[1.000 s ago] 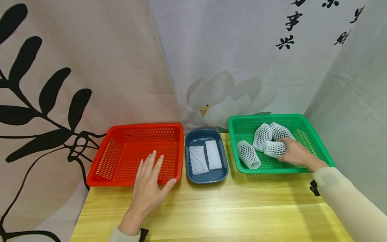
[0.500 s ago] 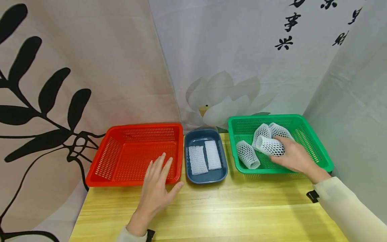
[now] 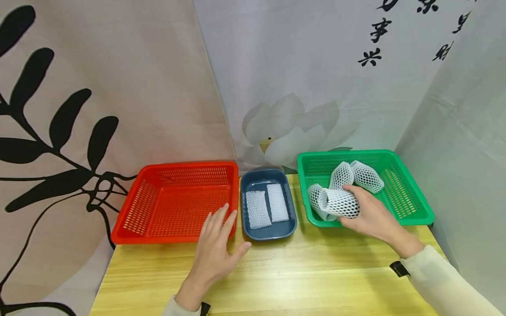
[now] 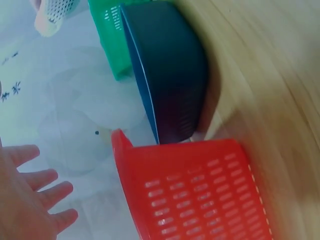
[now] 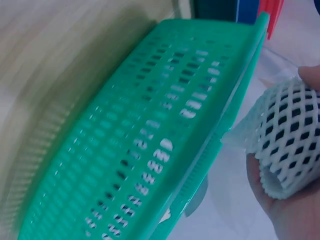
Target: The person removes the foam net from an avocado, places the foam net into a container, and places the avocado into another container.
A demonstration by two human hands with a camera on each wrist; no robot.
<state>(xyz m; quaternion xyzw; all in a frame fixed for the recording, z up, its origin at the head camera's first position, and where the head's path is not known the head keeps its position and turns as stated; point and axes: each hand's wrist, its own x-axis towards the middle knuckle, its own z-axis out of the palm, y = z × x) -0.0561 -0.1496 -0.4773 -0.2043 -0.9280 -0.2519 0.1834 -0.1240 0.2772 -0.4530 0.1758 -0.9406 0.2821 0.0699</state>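
My right hand [image 3: 373, 217] grips a white foam net sleeve [image 3: 339, 203] over the front left part of the green basket [image 3: 367, 153]. In the right wrist view, fingers and thumb curl round that sleeve [image 5: 290, 135], beyond the basket's rim [image 5: 240, 85]. Several more net sleeves lie in the basket, one [image 3: 366, 176] at the back. My left hand [image 3: 213, 252] hovers, fingers spread and empty, by the front right corner of the red basket [image 3: 189, 165]; the left wrist view shows its spread fingers [image 4: 52, 195].
Between the baskets stands a dark blue tray [image 3: 262, 235] with two flattened white net sleeves, one [image 3: 258, 209] on the left and one [image 3: 278, 202] on the right. A printed cloth [image 3: 158, 87] hangs behind the wooden table [image 3: 292, 276].
My right hand has lifted one net sleeve from among the others and carried it left. My left hand has moved right, its fingers still spread.
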